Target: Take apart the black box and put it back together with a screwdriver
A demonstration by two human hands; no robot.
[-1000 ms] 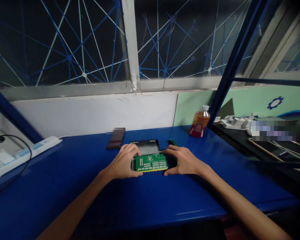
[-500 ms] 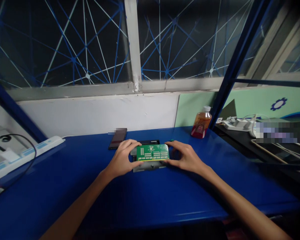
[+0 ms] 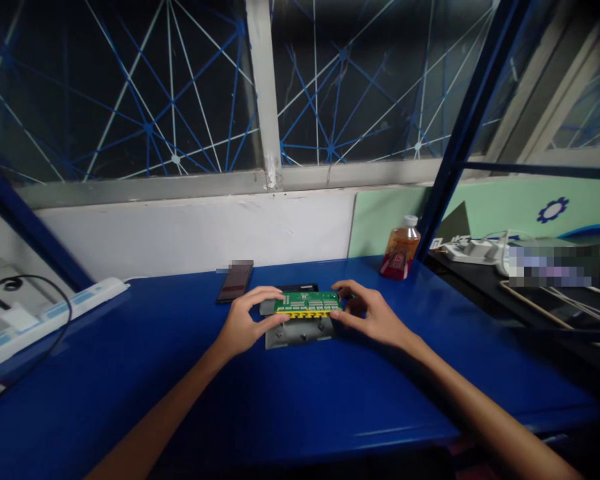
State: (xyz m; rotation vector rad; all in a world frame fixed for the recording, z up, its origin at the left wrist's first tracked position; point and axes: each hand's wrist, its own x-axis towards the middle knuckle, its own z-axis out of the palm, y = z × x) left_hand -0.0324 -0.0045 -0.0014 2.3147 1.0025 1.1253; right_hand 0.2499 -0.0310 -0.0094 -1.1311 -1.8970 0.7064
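A green circuit board (image 3: 307,301) with a row of yellow connectors along its near edge is held between my two hands. My left hand (image 3: 247,319) grips its left end, thumb at the near edge and fingers at the far side. At the right end my right hand (image 3: 373,312) pinches it in the same way. Tilted, the board hangs over a grey metal plate (image 3: 300,335) with small posts, lying on the blue table (image 3: 280,400). Just behind the board shows part of a dark flat piece (image 3: 307,288), mostly hidden.
A phone-like dark slab (image 3: 235,283) lies behind my left hand. An orange-red drink bottle (image 3: 401,250) stands at the back right. On the left is a white power strip (image 3: 55,317) with a black cable. Blue frame posts (image 3: 473,120) rise at both sides.
The board has tipped so that its face looks flatter and the yellow connectors on its near edge now show. More of the grey plate is visible below it. Both hands still hold the board.
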